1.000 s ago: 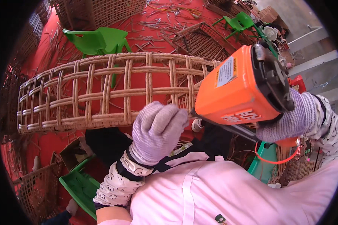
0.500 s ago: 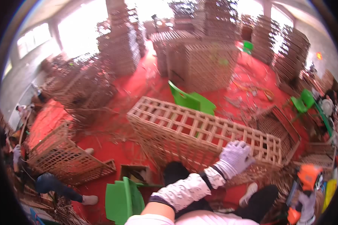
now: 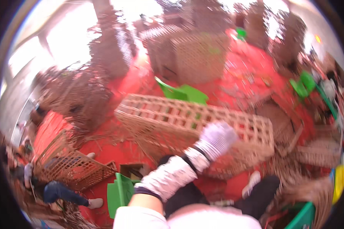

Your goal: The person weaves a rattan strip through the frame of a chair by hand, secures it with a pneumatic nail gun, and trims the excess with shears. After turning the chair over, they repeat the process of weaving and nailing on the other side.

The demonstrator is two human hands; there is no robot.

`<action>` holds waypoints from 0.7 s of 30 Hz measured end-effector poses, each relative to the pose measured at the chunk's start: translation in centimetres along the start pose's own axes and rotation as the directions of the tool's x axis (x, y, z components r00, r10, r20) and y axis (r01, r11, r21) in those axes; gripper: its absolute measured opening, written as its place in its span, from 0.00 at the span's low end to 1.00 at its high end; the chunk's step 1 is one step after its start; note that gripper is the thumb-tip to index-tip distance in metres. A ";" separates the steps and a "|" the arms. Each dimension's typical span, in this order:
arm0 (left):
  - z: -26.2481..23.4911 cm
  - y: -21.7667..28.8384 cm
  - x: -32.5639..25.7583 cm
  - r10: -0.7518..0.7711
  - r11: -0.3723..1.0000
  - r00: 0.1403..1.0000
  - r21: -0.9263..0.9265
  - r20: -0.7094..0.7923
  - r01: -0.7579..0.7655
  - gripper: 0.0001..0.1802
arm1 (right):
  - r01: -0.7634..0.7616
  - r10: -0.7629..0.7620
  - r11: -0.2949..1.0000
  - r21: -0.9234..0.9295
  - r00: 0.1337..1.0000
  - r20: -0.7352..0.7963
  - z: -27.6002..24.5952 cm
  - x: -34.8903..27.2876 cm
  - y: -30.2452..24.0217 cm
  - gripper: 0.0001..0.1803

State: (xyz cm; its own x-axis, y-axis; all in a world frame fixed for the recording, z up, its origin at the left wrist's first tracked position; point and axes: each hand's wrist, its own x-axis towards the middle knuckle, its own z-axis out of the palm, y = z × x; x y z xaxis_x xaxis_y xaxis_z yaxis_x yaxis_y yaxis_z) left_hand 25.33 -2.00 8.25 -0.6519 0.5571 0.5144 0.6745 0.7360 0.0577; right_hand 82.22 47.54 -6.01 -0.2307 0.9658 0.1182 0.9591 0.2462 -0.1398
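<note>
A long woven rattan basket frame (image 3: 156, 129) lies on its side across my lap, its narrow lattice face turned up. My left hand (image 3: 218, 141), in a pale striped glove with a white patterned sleeve cover, is over the near edge of that face, toward its right end. Motion blurs the fingers, so I cannot tell whether they grip the cane. My right hand is outside the picture.
A green chair (image 3: 183, 93) stands beyond the basket, another green chair (image 3: 120, 194) at near left. At left a co-worker's leg (image 3: 65, 192) shows beside another woven panel (image 3: 74, 164). Stacked baskets (image 3: 202, 57) stand behind. Cane strips (image 3: 309, 194) lie at lower right.
The whole view has swung, shifting the scene leftward. My left hand has slid a little along the basket. The orange tool and the gloved hand at the lower right have gone out of view.
</note>
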 end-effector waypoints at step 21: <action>-3.5 -18.0 -11.2 -0.221 0.973 0.947 0.015 -0.235 0.231 0.30 | 0.989 -0.987 -0.124 -0.085 -0.132 -0.093 -7.3 -19.2 -60.0 0.37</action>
State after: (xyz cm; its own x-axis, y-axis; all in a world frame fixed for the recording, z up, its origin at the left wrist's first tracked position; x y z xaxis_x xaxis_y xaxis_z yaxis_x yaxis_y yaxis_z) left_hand 21.73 -22.83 4.42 -0.6847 0.2747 0.6751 0.5006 0.8505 0.1616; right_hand 30.30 13.64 7.29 -0.9009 -0.3776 0.2142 -0.3328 0.9175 0.2180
